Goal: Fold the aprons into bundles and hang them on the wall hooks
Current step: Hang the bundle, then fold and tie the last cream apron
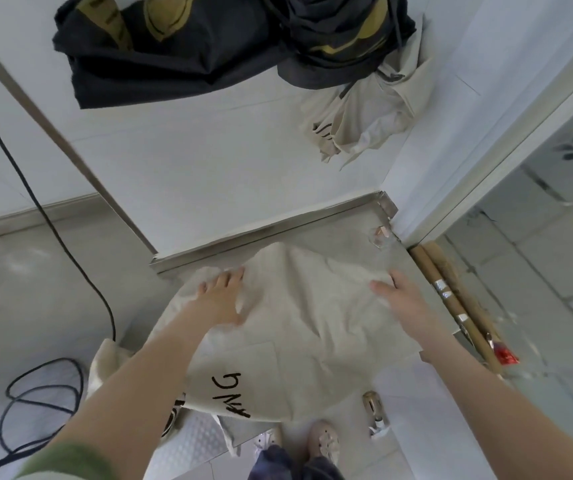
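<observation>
**Two flat hands on a cream apron**

A cream apron lies spread out on a shiny metal table. It has some wrinkles in it. Its near end hangs over the front edge of the table, and black letters show on that part.

The left hand is open. Its fingers are straight and spread apart, and it lies flat on the left side of the apron. The right hand is open too. Its fingers are straight and close together, and it lies flat on the right side of the apron, near the edge of the cloth. No fingers are curled around anything.

Up on the white wall, black aprons with gold marks hang in a bunch. Another cream apron hangs just beside them, on the right.

A black cable runs down on the left. Two shoes show at the bottom.
</observation>
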Demonstrator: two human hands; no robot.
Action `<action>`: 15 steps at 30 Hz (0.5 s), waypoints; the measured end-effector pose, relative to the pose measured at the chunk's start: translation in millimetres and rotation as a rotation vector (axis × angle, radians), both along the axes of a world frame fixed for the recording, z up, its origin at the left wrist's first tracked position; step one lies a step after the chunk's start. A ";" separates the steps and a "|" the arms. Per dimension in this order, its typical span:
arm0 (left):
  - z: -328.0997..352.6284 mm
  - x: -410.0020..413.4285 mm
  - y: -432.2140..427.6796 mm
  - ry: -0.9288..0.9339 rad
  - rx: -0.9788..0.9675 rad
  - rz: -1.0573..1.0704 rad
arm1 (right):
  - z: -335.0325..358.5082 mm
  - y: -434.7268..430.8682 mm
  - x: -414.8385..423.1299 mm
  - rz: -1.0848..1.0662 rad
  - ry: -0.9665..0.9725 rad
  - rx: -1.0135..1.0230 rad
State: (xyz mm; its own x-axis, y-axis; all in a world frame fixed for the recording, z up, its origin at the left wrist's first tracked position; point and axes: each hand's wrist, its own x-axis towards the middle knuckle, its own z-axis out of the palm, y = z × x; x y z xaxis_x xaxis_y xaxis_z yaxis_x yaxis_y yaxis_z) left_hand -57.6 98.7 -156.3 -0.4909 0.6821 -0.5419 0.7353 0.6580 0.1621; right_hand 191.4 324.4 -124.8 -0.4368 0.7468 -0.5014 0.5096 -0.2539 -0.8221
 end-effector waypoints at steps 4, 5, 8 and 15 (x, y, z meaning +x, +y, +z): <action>-1.4 -1.9 1.5 0.045 -0.174 -0.062 | -18.5 18.8 25.7 -0.003 -0.318 0.228; 1.9 -2.6 6.2 0.059 -0.178 -0.044 | -24.1 19.6 28.9 0.039 -0.407 0.195; 6.9 -4.9 29.3 0.125 -0.076 0.021 | -26.1 20.1 27.3 0.108 -0.513 0.015; -6.4 -17.8 48.1 0.123 -0.063 0.026 | -24.7 25.6 -7.4 0.091 -0.607 0.204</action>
